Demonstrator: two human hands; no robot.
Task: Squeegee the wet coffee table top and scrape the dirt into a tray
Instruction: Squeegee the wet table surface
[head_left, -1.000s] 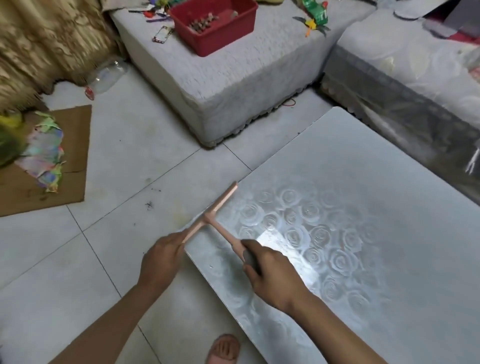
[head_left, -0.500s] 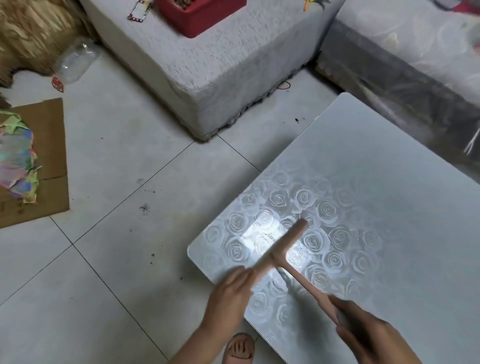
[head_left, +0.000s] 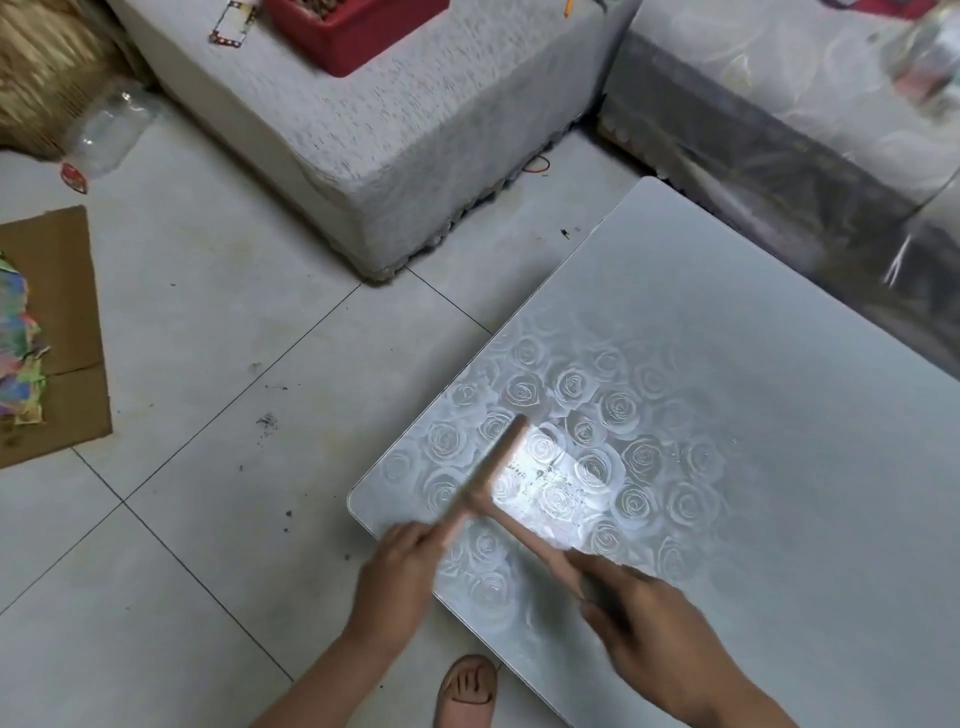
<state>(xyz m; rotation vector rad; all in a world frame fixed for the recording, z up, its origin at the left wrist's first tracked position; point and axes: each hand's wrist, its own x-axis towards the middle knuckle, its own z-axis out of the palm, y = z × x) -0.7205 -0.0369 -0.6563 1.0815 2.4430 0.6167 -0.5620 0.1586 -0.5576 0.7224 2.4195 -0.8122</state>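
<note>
The right hand (head_left: 641, 610) has its fingers (head_left: 597, 577) wrapped round the far end of the handle of the pink squeegee (head_left: 470, 501). The left hand (head_left: 397, 569) meets the near tip of the blade, but blur hides whether those fingers pinch it or merely press. The blade lies on the wet, rose-patterned surface (head_left: 779, 493) just ahead of both sets of fingers, and a scatter of dirt specks (head_left: 545, 475) sits close beyond it on the side away from the left fingers. To do this stroke well, I judge the blade edge should lie flat along its whole length, with even downward pressure from both hands, and be drawn in one steady pull. That way the water and grit gather in a line and do not slip under a lifted end. The only tray in view, a red tray (head_left: 374, 41), is well apart from the fingers, up on a grey cushioned seat (head_left: 395, 156), so it would need bringing to the surface's edge before the final scrape. Counted: one squeegee, two hands, one red tray, one sandalled foot (head_left: 465, 691), one plastic bottle (head_left: 109, 130) on the floor.
</note>
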